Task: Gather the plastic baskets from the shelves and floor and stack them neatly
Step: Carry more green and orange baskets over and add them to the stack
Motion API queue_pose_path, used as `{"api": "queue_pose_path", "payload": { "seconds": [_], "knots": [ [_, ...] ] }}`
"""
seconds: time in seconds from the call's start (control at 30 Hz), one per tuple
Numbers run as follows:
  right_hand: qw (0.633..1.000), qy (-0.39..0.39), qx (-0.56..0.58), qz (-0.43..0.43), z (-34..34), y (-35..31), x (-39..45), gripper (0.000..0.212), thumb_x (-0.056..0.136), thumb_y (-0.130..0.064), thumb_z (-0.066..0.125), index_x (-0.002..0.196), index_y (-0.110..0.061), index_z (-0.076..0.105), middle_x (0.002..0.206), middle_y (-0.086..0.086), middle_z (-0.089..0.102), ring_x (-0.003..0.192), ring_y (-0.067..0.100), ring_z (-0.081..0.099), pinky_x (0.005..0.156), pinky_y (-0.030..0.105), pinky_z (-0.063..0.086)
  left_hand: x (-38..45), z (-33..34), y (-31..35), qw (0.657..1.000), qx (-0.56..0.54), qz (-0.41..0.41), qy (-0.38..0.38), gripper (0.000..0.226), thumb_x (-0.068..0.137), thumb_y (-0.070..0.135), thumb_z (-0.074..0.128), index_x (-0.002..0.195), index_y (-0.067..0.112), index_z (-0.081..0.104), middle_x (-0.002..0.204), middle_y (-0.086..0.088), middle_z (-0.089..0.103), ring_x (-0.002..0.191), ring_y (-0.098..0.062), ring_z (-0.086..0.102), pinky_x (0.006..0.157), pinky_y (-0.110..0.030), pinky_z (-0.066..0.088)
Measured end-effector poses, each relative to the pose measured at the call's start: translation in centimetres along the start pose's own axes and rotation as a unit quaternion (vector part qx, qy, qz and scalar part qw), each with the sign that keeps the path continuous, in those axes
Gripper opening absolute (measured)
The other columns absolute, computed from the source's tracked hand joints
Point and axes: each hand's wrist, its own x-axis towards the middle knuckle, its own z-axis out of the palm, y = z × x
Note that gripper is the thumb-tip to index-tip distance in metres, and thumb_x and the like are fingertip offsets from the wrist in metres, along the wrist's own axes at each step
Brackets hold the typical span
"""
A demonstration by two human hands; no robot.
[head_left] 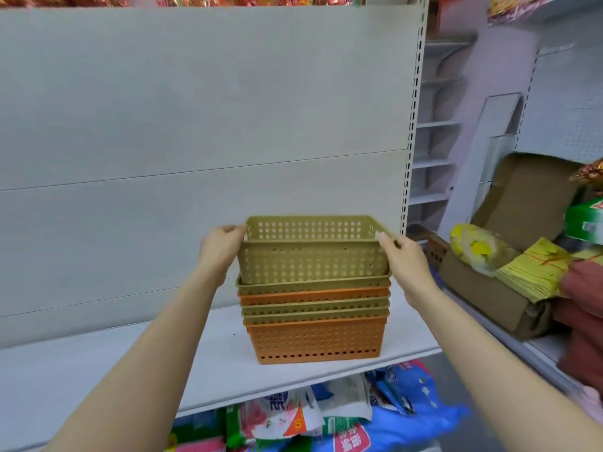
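Observation:
A stack of perforated plastic baskets (pixel 315 337) stands on the white shelf (pixel 114 370), olive green and orange ones nested together. The top olive green basket (pixel 311 259) sits only partly down in the stack, well above the ones below. My left hand (pixel 220 247) grips its left rim and my right hand (pixel 403 256) grips its right rim. The bottom basket is orange and rests near the shelf's front edge.
The grey back panel (pixel 195 109) rises behind the shelf. To the right an open cardboard box (pixel 509 256) holds yellow paper bundles and a bagged yellow item. Coloured packets (pixel 326 415) lie below the shelf. White empty shelving (pixel 434 125) stands further back.

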Motion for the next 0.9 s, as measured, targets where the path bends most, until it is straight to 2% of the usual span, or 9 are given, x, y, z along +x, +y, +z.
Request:
{"api": "queue_pose_path", "payload": {
  "seconds": [0.07, 0.17, 0.3, 0.4, 0.47, 0.53, 0.6, 0.7, 0.9],
  "knots": [
    [1.0, -0.014, -0.022, -0.009, 0.2, 1.4, -0.7, 0.034, 0.097, -0.034, 0.046, 0.124, -0.015, 0.055, 0.115, 0.008, 0.062, 0.099, 0.025, 0.058, 0.073, 0.037, 0.044, -1.8, 0.5, -1.6, 0.998, 0.015, 0.011, -0.058, 0.052, 0.096, 0.055, 0.051, 0.131, 0.018, 0.062, 0.127, -0.005, 0.066, 0.112, -0.025, 0.06, 0.097, -0.041, 0.047],
    [1.0, -0.009, -0.014, -0.008, 1.0, 2.5, -1.2, 0.043, 0.101, -0.027, 0.042, 0.142, -0.015, 0.039, 0.138, 0.005, 0.049, 0.119, 0.022, 0.048, 0.089, 0.032, 0.038, -3.6, 2.3, -3.9, 0.997, 0.02, 0.006, -0.078, 0.064, 0.1, 0.053, 0.048, 0.152, 0.017, 0.035, 0.147, -0.004, 0.053, 0.126, -0.025, 0.055, 0.103, -0.041, 0.045],
    [0.999, 0.002, -0.045, -0.014, 1.2, 3.1, -0.6, 0.043, 0.103, -0.03, 0.034, 0.144, -0.018, 0.036, 0.147, 0.006, 0.042, 0.133, 0.025, 0.039, 0.102, 0.038, 0.034, -4.6, 2.8, -5.1, 0.998, 0.025, 0.046, -0.047, 0.052, 0.096, 0.055, 0.054, 0.133, 0.019, 0.048, 0.128, 0.001, 0.064, 0.107, -0.019, 0.063, 0.081, -0.032, 0.052],
    [0.992, 0.014, -0.122, -0.026, 1.5, 2.8, -0.1, 0.041, 0.102, -0.025, 0.033, 0.141, -0.011, 0.039, 0.142, 0.013, 0.046, 0.128, 0.03, 0.043, 0.099, 0.04, 0.035, -4.8, 1.8, -5.0, 0.997, 0.041, 0.05, -0.044, 0.068, 0.093, 0.058, 0.058, 0.145, 0.018, 0.042, 0.13, 0.006, 0.057, 0.111, -0.017, 0.057, 0.089, -0.033, 0.047],
    [0.972, 0.057, -0.212, -0.082, 1.9, 2.4, -0.5, 0.041, 0.099, -0.022, 0.038, 0.136, -0.005, 0.042, 0.137, 0.017, 0.049, 0.125, 0.033, 0.044, 0.099, 0.041, 0.036, -4.6, 0.5, -4.9, 0.992, 0.096, 0.071, -0.042, 0.082, 0.091, 0.064, 0.056, 0.152, 0.013, 0.035, 0.15, -0.005, 0.049, 0.131, -0.025, 0.051, 0.105, -0.04, 0.044],
    [0.938, 0.093, -0.278, -0.187, 3.1, 1.4, -1.9, 0.044, 0.095, -0.024, 0.046, 0.133, -0.003, 0.043, 0.134, 0.017, 0.051, 0.124, 0.033, 0.044, 0.103, 0.043, 0.035, -4.5, -1.5, -4.8, 0.976, 0.186, 0.108, -0.029, 0.09, 0.089, 0.067, 0.053, 0.156, 0.01, 0.031, 0.159, -0.009, 0.039, 0.145, -0.028, 0.038, 0.116, -0.044, 0.034],
    [0.911, 0.078, -0.304, -0.268, 5.3, -0.2, -3.8, 0.048, 0.093, -0.029, 0.05, 0.133, -0.004, 0.045, 0.132, 0.016, 0.053, 0.125, 0.031, 0.045, 0.108, 0.045, 0.034, -5.1, -4.2, -5.0, 0.943, 0.293, 0.155, 0.002, 0.089, 0.089, 0.069, 0.05, 0.155, 0.011, 0.033, 0.156, -0.01, 0.042, 0.143, -0.03, 0.04, 0.115, -0.045, 0.034],
    [0.896, 0.003, -0.298, -0.328, 9.8, -3.0, -7.6, 0.051, 0.093, -0.034, 0.052, 0.136, -0.007, 0.044, 0.136, 0.012, 0.052, 0.128, 0.027, 0.045, 0.111, 0.045, 0.032, -6.7, -9.2, -6.3, 0.894, 0.402, 0.192, 0.045, 0.078, 0.093, 0.066, 0.047, 0.153, 0.016, 0.037, 0.151, -0.007, 0.048, 0.136, -0.031, 0.045, 0.11, -0.043, 0.036],
    [0.876, -0.093, -0.253, -0.401, 20.5, -6.8, -16.2, 0.048, 0.09, -0.036, 0.055, 0.127, -0.006, 0.055, 0.122, 0.011, 0.063, 0.113, 0.029, 0.057, 0.098, 0.04, 0.043, -10.2, -21.3, -12.0, 0.852, 0.482, 0.18, 0.102, 0.065, 0.099, 0.059, 0.042, 0.149, 0.017, 0.042, 0.141, -0.004, 0.055, 0.127, -0.028, 0.052, 0.103, -0.038, 0.039]
  ]
}}
